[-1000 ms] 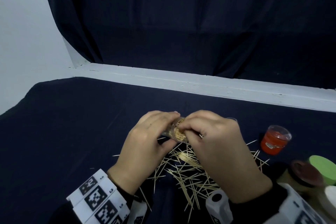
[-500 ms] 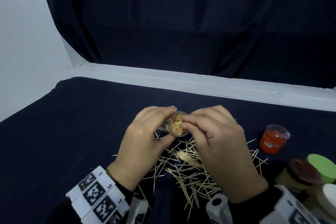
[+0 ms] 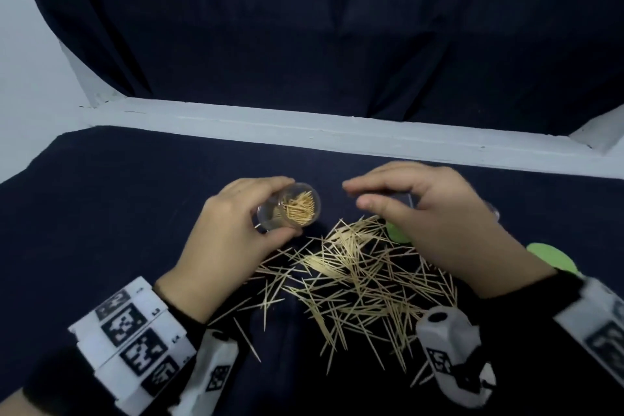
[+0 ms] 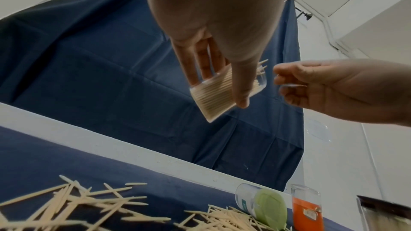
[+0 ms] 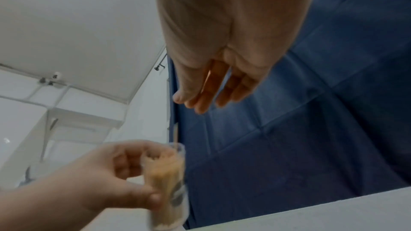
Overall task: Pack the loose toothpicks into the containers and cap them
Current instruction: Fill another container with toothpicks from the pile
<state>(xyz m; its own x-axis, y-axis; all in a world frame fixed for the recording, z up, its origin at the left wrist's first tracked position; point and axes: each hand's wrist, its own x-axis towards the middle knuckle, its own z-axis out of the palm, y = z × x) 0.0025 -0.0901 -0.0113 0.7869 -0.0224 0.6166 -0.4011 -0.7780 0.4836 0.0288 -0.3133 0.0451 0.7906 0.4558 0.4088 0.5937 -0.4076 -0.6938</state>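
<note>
**Holding a filled jar above the scatter**

Gripping the small clear plastic container (image 3: 288,207) in my left hand (image 3: 223,240), thumb on one side and fingers on the other; it is packed with pale wooden toothpicks, mouth uncapped and tilted toward me. My right hand (image 3: 435,213) hovers just beside it, apart from it. From the head view its fingers look loosely extended and empty. The left wrist view shows them curled inward instead, with something thin and blurred at the fingertips (image 4: 282,80); I cannot tell whether it is a toothpick.

Loose toothpicks (image 3: 354,277) lie scattered on the dark blue cloth (image 3: 101,213), below and between both hands. Only the left wrist view shows, at the pile's far right edge, a clear container with a green cap (image 4: 264,206) lying on its side, and just beside it an upright container with an orange lower half (image 4: 307,208).

Left of my left hand the cloth is bare up to the white ledge (image 3: 304,128).
</note>
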